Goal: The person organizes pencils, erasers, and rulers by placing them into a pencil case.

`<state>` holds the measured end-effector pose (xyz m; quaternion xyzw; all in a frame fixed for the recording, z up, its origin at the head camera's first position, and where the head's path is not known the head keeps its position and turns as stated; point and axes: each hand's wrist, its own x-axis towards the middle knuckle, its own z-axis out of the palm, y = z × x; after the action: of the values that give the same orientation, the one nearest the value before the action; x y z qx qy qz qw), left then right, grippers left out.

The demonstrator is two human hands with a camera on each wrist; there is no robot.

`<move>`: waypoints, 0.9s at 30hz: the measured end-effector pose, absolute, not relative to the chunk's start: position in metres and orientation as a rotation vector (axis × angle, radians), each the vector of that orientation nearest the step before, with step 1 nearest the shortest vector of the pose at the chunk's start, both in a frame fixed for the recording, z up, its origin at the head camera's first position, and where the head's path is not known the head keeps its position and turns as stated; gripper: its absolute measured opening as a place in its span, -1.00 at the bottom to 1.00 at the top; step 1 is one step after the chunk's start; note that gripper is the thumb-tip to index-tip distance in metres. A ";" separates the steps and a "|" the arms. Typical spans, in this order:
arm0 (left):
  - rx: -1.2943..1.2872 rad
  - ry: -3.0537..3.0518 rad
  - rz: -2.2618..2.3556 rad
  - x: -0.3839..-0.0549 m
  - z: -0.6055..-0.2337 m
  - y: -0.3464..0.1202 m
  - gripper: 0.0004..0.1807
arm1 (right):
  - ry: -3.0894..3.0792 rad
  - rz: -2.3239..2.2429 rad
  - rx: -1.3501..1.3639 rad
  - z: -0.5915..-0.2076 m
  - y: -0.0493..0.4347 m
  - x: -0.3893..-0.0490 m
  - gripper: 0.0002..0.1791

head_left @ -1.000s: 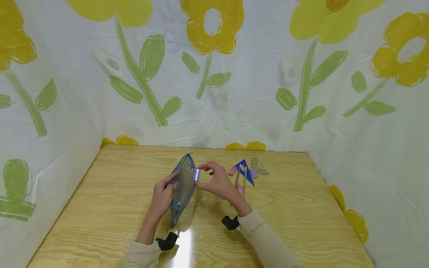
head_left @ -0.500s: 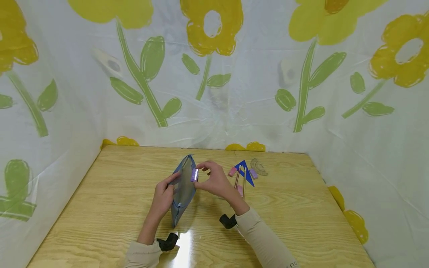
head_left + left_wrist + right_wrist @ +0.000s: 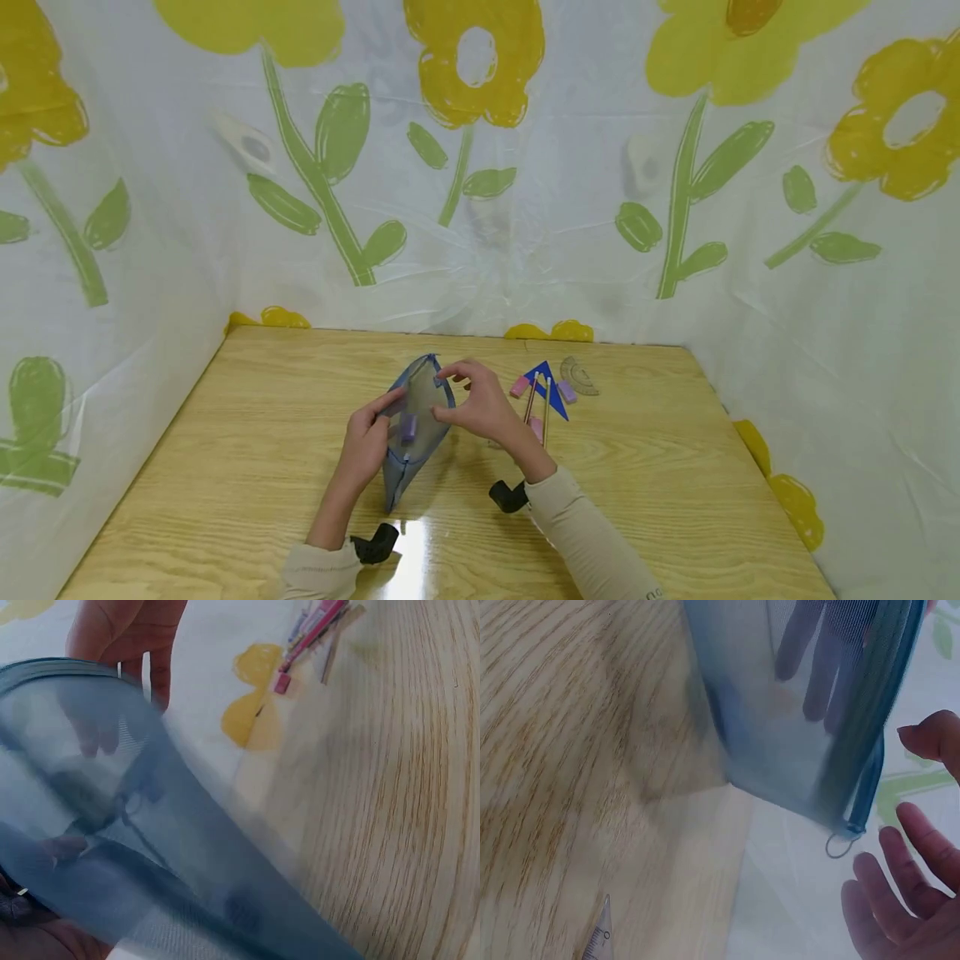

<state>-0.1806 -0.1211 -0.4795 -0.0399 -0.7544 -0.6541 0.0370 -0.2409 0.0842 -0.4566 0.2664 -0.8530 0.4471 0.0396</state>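
My left hand [image 3: 363,446] holds a blue mesh zip pouch [image 3: 433,429] upright above the table, its mouth spread wide. Inside the pouch, a small purple eraser [image 3: 408,427] shows near the lower end. Beside the pouch's right rim is my right hand [image 3: 483,408], fingers and thumb parted with nothing between them. In the right wrist view, the right hand's fingers [image 3: 892,900] are spread next to the pouch's zip end, where a small ring [image 3: 842,846] hangs. Left fingers show blurred through the mesh there.
On the table to the right lie a blue set square [image 3: 557,400], a clear protractor [image 3: 579,377], two pencils [image 3: 547,412], a purple eraser [image 3: 567,392] and pink erasers [image 3: 520,386]. A clear ruler-like tip [image 3: 600,934] shows in the right wrist view. Flowered sheeting [image 3: 495,275] walls the table.
The purple eraser has left my right hand's pinch and dropped into the pouch. My right fingers have parted. The pouch's mouth has opened wider and its top shifted slightly right.
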 end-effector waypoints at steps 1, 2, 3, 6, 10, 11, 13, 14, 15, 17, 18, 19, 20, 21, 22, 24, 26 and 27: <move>-0.119 -2.324 -1.997 -0.181 -0.480 -0.122 -0.43 | -2.608 1.371 0.814 -0.457 0.084 -0.240 -0.56; -0.104 -2.331 -1.989 -0.181 -0.481 -0.122 -0.43 | -2.602 1.380 0.812 -0.457 0.085 -0.240 -0.56; -0.093 -2.337 -1.980 -0.181 -0.481 -0.122 -0.43 | -2.595 1.381 0.809 -0.457 0.085 -0.240 -0.56; -0.072 -2.314 -2.009 -0.181 -0.482 -0.124 -0.44 | -2.570 1.412 0.794 -0.459 0.087 -0.238 -0.58; -0.091 -2.281 -2.052 -0.181 -0.484 -0.126 -0.44 | -2.518 1.491 0.803 -0.461 0.090 -0.234 -0.60; -0.097 -2.272 -2.060 -0.181 -0.484 -0.126 -0.43 | -2.505 1.507 0.812 -0.461 0.091 -0.233 -0.60; -0.106 -2.258 -2.076 -0.180 -0.484 -0.126 -0.43 | -2.490 1.526 0.826 -0.463 0.093 -0.231 -0.60; -0.106 -2.249 -2.085 -0.180 -0.485 -0.126 -0.43 | -2.484 1.534 0.831 -0.464 0.093 -0.231 -0.61; -0.110 -2.237 -2.097 -0.180 -0.485 -0.126 -0.43 | -2.482 1.542 0.834 -0.466 0.094 -0.231 -0.61; -0.114 -2.219 -2.114 -0.180 -0.485 -0.126 -0.42 | -2.484 1.565 0.834 -0.469 0.096 -0.230 -0.61; -0.115 -2.211 -2.125 -0.180 -0.485 -0.126 -0.42 | -2.486 1.578 0.831 -0.471 0.096 -0.230 -0.61; -0.117 -2.206 -2.134 -0.180 -0.485 -0.126 -0.42 | -2.483 1.589 0.830 -0.473 0.097 -0.230 -0.61; -0.114 -2.202 -2.142 -0.179 -0.485 -0.126 -0.42 | -2.478 1.598 0.829 -0.475 0.098 -0.230 -0.62; -0.113 -2.201 -2.147 -0.179 -0.485 -0.127 -0.41 | -2.475 1.598 0.826 -0.477 0.099 -0.230 -0.63; -0.108 -2.202 -2.150 -0.179 -0.484 -0.127 -0.41 | -2.473 1.602 0.821 -0.478 0.100 -0.230 -0.64; -0.102 -2.203 -2.154 -0.178 -0.484 -0.127 -0.40 | -2.474 1.591 0.808 -0.481 0.102 -0.230 -0.66; -0.097 -2.202 -2.154 -0.178 -0.484 -0.126 -0.40 | -2.477 1.576 0.790 -0.482 0.104 -0.230 -0.67; -0.096 -2.199 -2.153 -0.178 -0.484 -0.126 -0.40 | -2.482 1.572 0.782 -0.483 0.105 -0.230 -0.67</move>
<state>-0.1784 -0.1263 -0.4840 -0.0313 -0.7138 -0.6990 0.0312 -0.2298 0.1049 -0.4830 0.2569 -0.8154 0.5163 0.0508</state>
